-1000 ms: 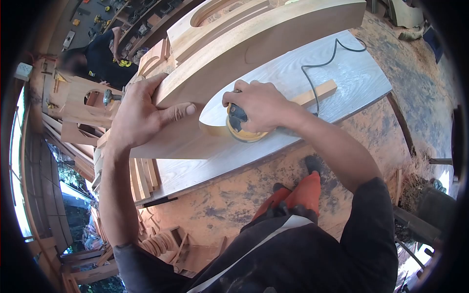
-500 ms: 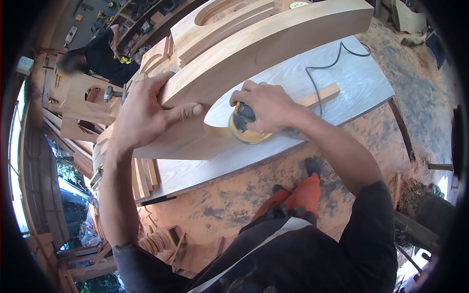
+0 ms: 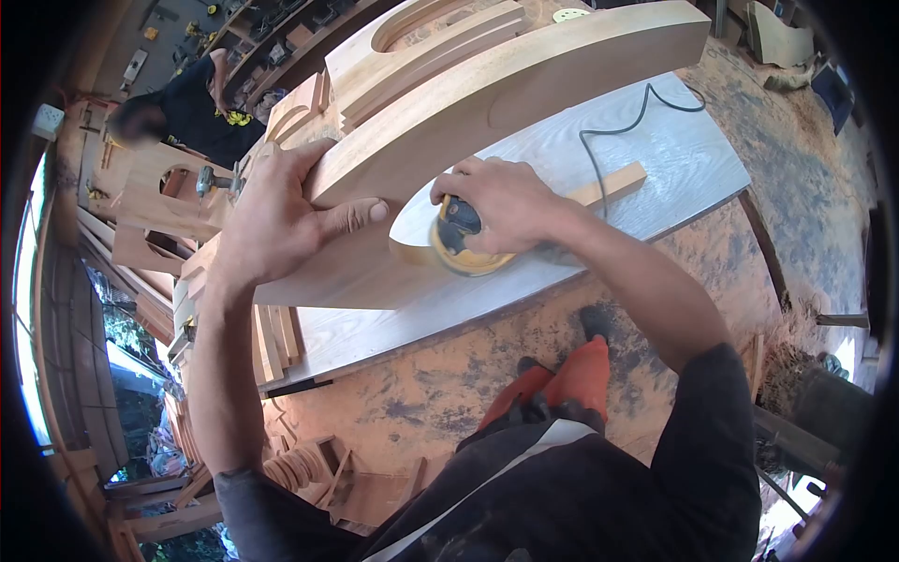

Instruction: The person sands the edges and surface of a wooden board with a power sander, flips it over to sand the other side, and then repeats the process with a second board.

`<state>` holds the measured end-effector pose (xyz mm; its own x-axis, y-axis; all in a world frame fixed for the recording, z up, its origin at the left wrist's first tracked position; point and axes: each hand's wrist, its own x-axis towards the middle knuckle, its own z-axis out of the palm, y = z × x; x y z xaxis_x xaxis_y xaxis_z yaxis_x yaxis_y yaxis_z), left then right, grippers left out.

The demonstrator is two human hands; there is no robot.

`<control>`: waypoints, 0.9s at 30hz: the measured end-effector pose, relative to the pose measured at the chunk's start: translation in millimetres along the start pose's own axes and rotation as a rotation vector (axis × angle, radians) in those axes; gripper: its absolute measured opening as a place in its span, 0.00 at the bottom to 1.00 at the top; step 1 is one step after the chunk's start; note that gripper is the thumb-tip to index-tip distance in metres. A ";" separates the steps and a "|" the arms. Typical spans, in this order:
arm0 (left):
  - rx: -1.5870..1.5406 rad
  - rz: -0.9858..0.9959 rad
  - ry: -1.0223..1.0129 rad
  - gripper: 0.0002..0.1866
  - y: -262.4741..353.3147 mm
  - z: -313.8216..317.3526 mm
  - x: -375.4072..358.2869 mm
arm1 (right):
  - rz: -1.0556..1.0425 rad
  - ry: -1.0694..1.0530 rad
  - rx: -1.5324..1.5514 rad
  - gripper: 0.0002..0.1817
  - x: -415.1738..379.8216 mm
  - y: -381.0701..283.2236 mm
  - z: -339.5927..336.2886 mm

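Note:
A large curved wooden piece (image 3: 524, 94) stands on edge over the pale-topped workbench (image 3: 698, 140). My left hand (image 3: 281, 211) is wrapped over its near left end, thumb on the face and fingers over the far side. My right hand (image 3: 501, 206) grips a yellow and black orbital sander (image 3: 461, 234) from above. The sander sits against the inner curve of the wood, its pad edge blurred. A dark cord (image 3: 599, 155) loops over the bench behind my right hand. Near my right wrist lies a light wooden strip (image 3: 609, 185).
More shaped wooden parts (image 3: 440, 66) are stacked behind the curved piece. A co-worker in dark clothes (image 3: 192, 112) bends over work at the upper left, near a drill (image 3: 208, 180). Wood strips (image 3: 274, 342) lean at the bench's left end. Sawdust covers the floor (image 3: 412, 384).
The sander and my right hand have shifted slightly left along the inner curve. My left hand keeps its hold on the curved wood.

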<state>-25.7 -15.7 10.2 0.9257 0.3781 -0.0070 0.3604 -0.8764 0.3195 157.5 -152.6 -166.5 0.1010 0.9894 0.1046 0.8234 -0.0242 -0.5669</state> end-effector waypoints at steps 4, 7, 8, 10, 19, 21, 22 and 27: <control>-0.032 0.031 0.002 0.38 1.0 -0.1 -1.4 | -0.004 0.047 0.077 0.31 -0.3 2.1 5.6; 0.027 0.008 -0.004 0.37 1.4 -1.2 -0.6 | 0.012 0.008 0.036 0.34 -3.4 1.9 2.4; 0.026 0.009 -0.010 0.37 0.2 0.7 0.8 | 0.016 0.007 0.040 0.34 -4.3 3.4 2.5; -0.118 0.003 -0.004 0.36 -4.9 2.6 -1.2 | 0.006 0.114 0.223 0.34 -3.7 1.7 6.0; -0.048 0.058 0.026 0.40 -8.9 2.0 1.7 | -0.004 0.045 0.073 0.30 0.0 6.5 7.6; -0.028 0.043 0.013 0.40 -7.1 -2.4 0.0 | -0.004 0.025 -0.018 0.30 1.0 -1.1 4.3; 0.001 0.017 -0.019 0.40 -5.4 -3.9 -1.5 | -0.002 0.002 -0.085 0.29 1.0 -4.6 5.2; 0.003 -0.021 -0.021 0.37 -2.1 -3.9 -4.5 | 0.036 -0.119 -0.364 0.29 7.8 -2.3 -2.1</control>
<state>-31.1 -14.4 13.2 0.9203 0.3897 -0.0335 0.3796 -0.8694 0.3163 157.5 -145.1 -162.7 0.0859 0.9961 -0.0176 0.9671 -0.0876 -0.2387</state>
